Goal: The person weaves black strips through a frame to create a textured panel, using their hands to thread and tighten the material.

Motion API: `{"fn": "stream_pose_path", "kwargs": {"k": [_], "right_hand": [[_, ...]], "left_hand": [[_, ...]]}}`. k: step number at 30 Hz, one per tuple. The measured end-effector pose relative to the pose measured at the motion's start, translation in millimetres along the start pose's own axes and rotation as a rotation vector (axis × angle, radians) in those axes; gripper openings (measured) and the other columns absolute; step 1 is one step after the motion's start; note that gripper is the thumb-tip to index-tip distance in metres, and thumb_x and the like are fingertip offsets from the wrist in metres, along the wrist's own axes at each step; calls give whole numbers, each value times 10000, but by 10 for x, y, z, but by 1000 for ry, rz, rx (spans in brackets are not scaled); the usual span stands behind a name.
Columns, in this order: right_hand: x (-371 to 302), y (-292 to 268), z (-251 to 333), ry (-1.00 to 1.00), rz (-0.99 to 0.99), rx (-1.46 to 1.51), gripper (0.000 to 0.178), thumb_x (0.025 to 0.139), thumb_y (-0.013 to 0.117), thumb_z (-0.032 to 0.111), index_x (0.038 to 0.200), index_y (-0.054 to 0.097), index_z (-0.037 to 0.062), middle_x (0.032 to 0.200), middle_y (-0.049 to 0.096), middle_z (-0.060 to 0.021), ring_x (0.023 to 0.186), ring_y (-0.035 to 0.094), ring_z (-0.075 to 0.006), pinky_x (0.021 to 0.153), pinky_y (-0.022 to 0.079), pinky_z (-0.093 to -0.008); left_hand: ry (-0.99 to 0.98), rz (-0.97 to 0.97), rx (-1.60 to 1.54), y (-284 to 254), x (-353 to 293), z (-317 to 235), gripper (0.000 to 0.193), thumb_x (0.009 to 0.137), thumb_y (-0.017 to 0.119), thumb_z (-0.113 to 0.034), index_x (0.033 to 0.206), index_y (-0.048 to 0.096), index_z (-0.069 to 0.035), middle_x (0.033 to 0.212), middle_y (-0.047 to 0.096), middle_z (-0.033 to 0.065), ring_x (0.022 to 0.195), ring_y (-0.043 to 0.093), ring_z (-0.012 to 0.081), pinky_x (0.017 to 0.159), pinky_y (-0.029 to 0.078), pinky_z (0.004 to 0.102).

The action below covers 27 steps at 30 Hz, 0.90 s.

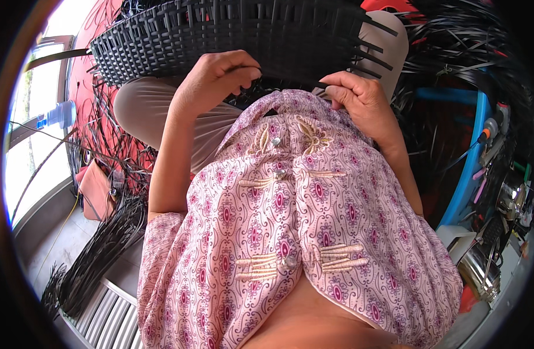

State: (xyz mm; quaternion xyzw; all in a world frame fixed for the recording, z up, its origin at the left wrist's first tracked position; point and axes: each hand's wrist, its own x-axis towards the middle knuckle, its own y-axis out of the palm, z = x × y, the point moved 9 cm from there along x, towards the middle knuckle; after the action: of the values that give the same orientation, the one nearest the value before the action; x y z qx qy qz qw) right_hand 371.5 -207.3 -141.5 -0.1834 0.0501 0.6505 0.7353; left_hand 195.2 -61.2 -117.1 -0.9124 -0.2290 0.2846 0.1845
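A black woven piece [168, 43] of flat plastic strips lies across my lap, its weave curving from left to right. Several loose strip ends [374, 46] stick out at its right side. My left hand [223, 78] is closed in a pinch at the near edge of the weave; what sits between its fingertips is too dark to make out. To the right, my right hand [357, 102] pinches a thin black strip [317, 91] between thumb and forefinger. Dark weaving fills the gap between the two hands.
Bundles of loose black strips [110, 238] lie at the left, near a pink bag [97, 189] and a clear blue-tinted bottle [60, 114]. More strips [465, 46] heap up at the far right. A blue-rimmed tub [476, 157] and shiny metal pots [481, 270] stand at the right.
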Motion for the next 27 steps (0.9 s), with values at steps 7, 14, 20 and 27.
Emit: {"fn": "stream_pose_path", "kwargs": {"k": [7,14,20,27], "right_hand": [[29,120,-143,137,92,5,294,977,604,156,1237,656,28,846,734,-89,715,671,-131,696,537,-282],[67,230,-53,71,70,-50,288,961,636,170,1202,672,15,824,730,-129,723,701,-181,680,542,-302],[51,206,-99,51,58,-30,250,967,615,142,1172,695,23,775,718,-99,671,674,-164,638,537,-294],[4,213,-114,0,77,-43,268,966,569,97,1198,667,5,816,718,-118,727,698,-192,686,555,-315]], "left_hand": [[31,-109,-204,219,4,109,146,954,639,-94,1026,741,-18,809,668,-17,692,565,41,625,476,202],[-86,-266,-218,369,38,116,173,914,707,-142,1021,735,-8,755,681,7,660,595,58,610,486,214],[-38,-216,-281,461,69,91,208,921,704,-149,1075,734,-12,816,698,43,714,646,85,656,510,227],[3,-267,-304,514,72,-30,213,943,650,-91,1126,724,-11,883,685,52,754,638,100,685,524,246]]}}
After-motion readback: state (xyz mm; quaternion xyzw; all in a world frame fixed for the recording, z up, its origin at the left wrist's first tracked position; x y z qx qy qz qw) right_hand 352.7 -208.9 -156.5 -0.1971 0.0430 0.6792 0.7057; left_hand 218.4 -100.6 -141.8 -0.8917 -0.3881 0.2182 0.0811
